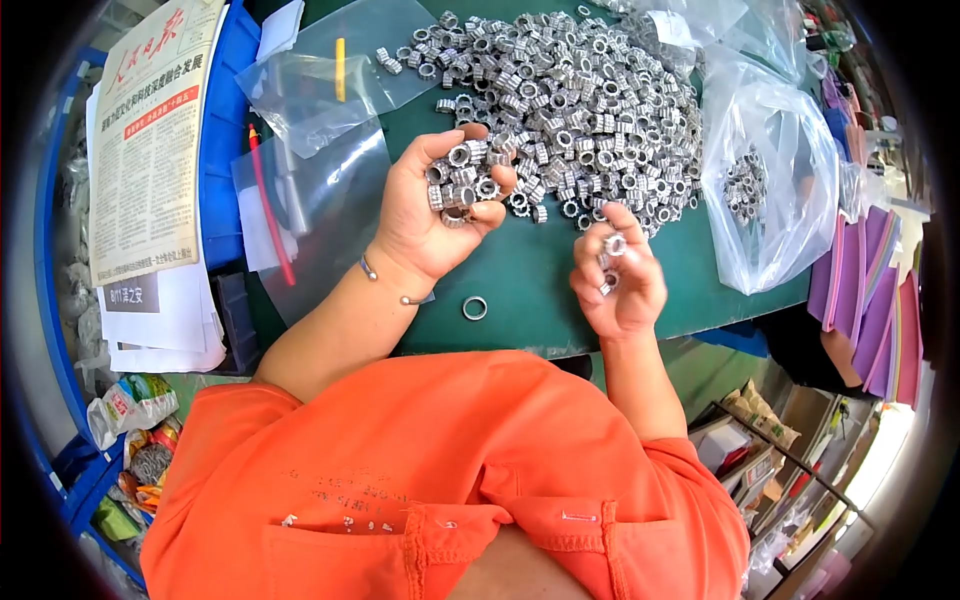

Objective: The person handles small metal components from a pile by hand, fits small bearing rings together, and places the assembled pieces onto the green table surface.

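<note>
Metal rings (590, 110), heaped at one o'clock on green bench (535, 310): probably light, rigid, slippery, best pinched across outer walls. Left hand (418, 220) cups a cluster; right hand (622, 287) curls round at least two.

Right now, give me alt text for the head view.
A person's left hand holds a cluster of small toothed metal rings and the right hand holds at least two more, above a green table with a large pile of them. One smoother ring lies apart near the person, and a clear plastic bag with more pieces sits beside the pile.
</note>
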Demonstrator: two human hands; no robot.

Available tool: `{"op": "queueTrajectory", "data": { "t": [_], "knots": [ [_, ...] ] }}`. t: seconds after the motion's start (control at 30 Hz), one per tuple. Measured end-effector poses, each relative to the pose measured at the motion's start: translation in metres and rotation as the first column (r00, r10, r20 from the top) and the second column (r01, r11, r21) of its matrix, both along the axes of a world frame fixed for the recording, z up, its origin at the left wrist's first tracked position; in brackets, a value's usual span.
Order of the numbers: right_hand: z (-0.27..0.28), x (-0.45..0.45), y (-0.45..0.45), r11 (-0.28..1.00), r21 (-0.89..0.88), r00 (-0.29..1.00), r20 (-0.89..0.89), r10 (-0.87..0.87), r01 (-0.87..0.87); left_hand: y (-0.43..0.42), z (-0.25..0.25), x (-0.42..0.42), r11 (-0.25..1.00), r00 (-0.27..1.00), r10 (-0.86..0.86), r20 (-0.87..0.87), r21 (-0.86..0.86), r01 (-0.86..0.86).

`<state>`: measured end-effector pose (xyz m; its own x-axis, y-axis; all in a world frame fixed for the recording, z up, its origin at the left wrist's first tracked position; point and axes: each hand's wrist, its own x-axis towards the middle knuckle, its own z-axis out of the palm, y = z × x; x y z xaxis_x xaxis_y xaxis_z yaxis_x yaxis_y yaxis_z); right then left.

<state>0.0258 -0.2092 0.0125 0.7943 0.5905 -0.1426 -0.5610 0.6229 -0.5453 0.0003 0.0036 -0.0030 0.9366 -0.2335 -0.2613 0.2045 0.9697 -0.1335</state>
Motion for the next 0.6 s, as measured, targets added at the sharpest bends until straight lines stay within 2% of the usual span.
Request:
{"op": "queueTrajectory", "data": {
  "t": [0.07, 0.1, 0.13, 0.17, 0.2, 0.23, 0.27, 0.33, 0.4, 0.5, 0.53, 0.6],
  "knots": [
    [0.0, 0.005, 0.001, 0.997, 0.017, 0.997, -0.016, -0.077, 0.078, 0.0, 0.001, 0.0, 1.0, 1.0, 0.005, -0.003, 0.004, -0.005],
    [0.0, 0.011, 0.0, 0.989, -0.143, 0.995, 0.096, -0.035, 0.048, 0.0, 0.002, -0.001, 1.0, 1.0, 0.004, -0.01, 0.004, -0.004],
    [0.003, 0.011, 0.001, 0.868, -0.489, 0.993, 0.117, -0.034, 0.087, 0.0, 0.002, -0.001, 1.0, 1.0, 0.006, -0.011, 0.005, -0.006],
    [0.001, 0.008, 0.009, 0.693, -0.686, 0.934, 0.353, 0.05, 0.222, 0.0, 0.002, -0.001, 1.0, 1.0, 0.009, -0.007, 0.005, -0.009],
    [-0.001, 0.007, 0.02, 0.475, -0.786, 0.823, 0.534, 0.196, 0.397, 0.0, 0.002, 0.0, 1.0, 1.0, 0.011, -0.002, 0.005, -0.011],
    [-0.002, 0.011, 0.027, 0.333, -0.547, 0.362, 0.8, 0.478, 0.768, 0.0, 0.001, 0.0, 1.0, 1.0, 0.01, 0.001, 0.005, -0.01],
    [0.0, 0.007, 0.032, 0.251, -0.509, 0.298, 0.764, 0.572, 0.823, 0.001, 0.0, 0.0, 1.0, 1.0, 0.01, 0.01, 0.017, -0.01],
    [-0.006, 0.005, 0.034, 0.201, -0.565, 0.325, 0.689, 0.647, 0.8, 0.002, 0.0, 0.0, 0.999, 1.0, 0.014, 0.021, 0.032, -0.015],
    [0.0, 0.005, 0.035, 0.23, -0.585, 0.325, 0.687, 0.65, 0.778, 0.002, 0.001, -0.001, 1.0, 1.0, 0.016, 0.012, 0.013, -0.016],
    [0.003, 0.005, 0.03, 0.387, -0.647, 0.409, 0.737, 0.539, 0.657, 0.002, 0.001, -0.001, 1.0, 1.0, 0.015, 0.013, 0.003, -0.015],
    [0.003, 0.005, 0.027, 0.385, -0.65, 0.41, 0.734, 0.542, 0.655, 0.001, 0.0, -0.001, 1.0, 1.0, 0.012, 0.016, -0.003, -0.012],
    [0.003, 0.002, 0.023, 0.467, -0.796, 0.709, 0.579, 0.402, 0.386, 0.001, 0.0, -0.001, 1.0, 1.0, 0.015, 0.012, 0.008, -0.015]
  ]
}}
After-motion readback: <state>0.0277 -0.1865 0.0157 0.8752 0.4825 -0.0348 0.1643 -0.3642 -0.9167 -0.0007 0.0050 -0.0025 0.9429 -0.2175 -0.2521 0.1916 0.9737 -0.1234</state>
